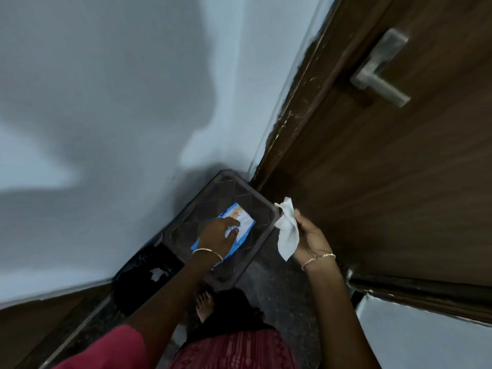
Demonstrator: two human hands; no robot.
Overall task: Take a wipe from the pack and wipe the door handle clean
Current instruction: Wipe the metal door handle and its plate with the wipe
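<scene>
A blue wipe pack [243, 227] lies on top of a dark plastic stool [186, 225] beside the wall. My left hand [219, 237] rests on the pack, fingers stretched over its flap. To the right of the stool, my right hand [311, 237] pinches a white wipe [287, 230] that hangs loosely from my fingers. The silver lever door handle [379, 75] sits on the brown wooden door [386, 182] at the upper right, well above both hands.
A pale blue wall [119, 102] fills the left. A black bin with a bag [143, 275] stands on the floor left of the stool. The dark door frame [290, 107] runs between wall and door. My bare foot [205, 304] is below the stool.
</scene>
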